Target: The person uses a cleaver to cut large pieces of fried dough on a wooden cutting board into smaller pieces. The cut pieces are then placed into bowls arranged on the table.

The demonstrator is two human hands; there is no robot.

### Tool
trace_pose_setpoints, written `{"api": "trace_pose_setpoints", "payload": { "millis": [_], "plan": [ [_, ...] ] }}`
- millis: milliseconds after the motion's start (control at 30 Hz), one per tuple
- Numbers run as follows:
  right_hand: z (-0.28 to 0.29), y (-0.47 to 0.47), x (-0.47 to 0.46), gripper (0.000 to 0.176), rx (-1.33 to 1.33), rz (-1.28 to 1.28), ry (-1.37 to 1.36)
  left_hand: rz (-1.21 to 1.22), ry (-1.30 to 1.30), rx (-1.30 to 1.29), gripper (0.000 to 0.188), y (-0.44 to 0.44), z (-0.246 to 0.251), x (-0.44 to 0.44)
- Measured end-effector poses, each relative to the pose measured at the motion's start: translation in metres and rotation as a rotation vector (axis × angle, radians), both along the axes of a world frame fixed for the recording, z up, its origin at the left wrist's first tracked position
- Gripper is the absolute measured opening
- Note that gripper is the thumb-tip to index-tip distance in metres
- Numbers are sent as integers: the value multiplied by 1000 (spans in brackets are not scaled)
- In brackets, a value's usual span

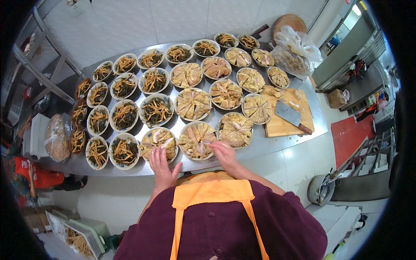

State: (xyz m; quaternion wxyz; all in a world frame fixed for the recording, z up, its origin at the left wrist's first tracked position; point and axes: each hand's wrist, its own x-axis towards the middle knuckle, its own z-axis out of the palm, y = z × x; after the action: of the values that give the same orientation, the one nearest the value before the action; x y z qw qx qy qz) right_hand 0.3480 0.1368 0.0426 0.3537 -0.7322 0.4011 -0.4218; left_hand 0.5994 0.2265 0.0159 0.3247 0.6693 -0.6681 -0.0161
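Observation:
My left hand (162,167) rests its fingers on the near edge of a bowl (175,155) filled with sliced, yellow-coated meat (158,139), thumb apart. Just right of it stands another bowl (199,158) with wedge-like meat slices (195,135) arranged in a ring. The fingertips of my right hand (227,159) are bent together at that bowl's right edge, by a pale slice; whether they pinch it cannot be seen. Beyond my right hand sits a bowl of meat (235,128). More meat bowls (193,104) fill the right half of the steel table (256,143).
Bowls of dark shredded greens with orange-brown strips (124,115) cover the left side. A cleaver (287,113) lies on a wooden cutting board (271,128) at right. Behind it are a plastic bag of food (294,55) and a round chopping block (289,24). Another person (39,175) stands at left.

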Motion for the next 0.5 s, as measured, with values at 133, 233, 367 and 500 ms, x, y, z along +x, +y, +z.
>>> {"api": "trace_pose_setpoints", "payload": {
  "millis": [133,233,367,500],
  "plan": [
    [-13,15,-69,18,249,-54,-17,-24,-4,19,74,1,3,-49],
    [-16,22,-119,19,309,-6,27,-43,22,-25,69,2,-3,-92],
    [-27,29,-186,19,387,-9,171,-31,125,20,58,6,-7,-159],
    [-44,47,-248,24,763,-121,-7,-41,160,56,50,10,-20,-197]
  ]
}}
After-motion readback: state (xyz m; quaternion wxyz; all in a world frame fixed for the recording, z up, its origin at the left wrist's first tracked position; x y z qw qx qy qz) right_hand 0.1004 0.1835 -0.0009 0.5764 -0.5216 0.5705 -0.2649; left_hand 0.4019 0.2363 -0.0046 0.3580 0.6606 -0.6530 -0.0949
